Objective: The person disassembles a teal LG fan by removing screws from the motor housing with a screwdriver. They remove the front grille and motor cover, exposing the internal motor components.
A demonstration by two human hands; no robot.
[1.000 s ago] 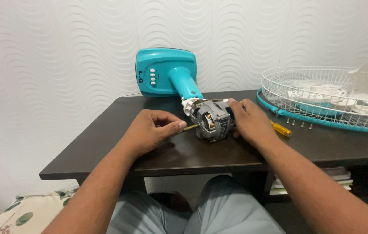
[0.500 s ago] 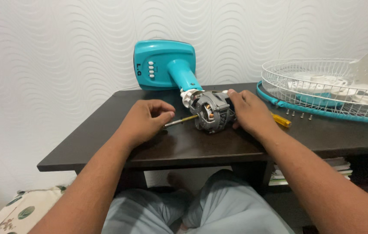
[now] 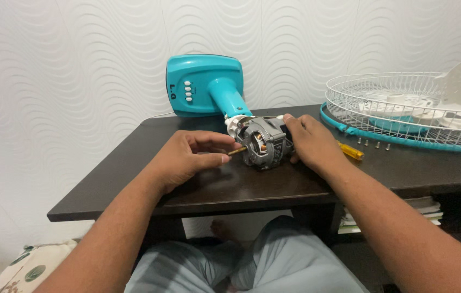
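Grey metal fan motor lies near the counter back edge, joined to the teal stand. My left hand fingers pinch its brass shaft; my right hand grips the motor's rear.

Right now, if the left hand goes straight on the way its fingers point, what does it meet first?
The left hand points right along the shaft it pinches, so it would likely meet the grey motor first. The right hand holds the motor's far side.
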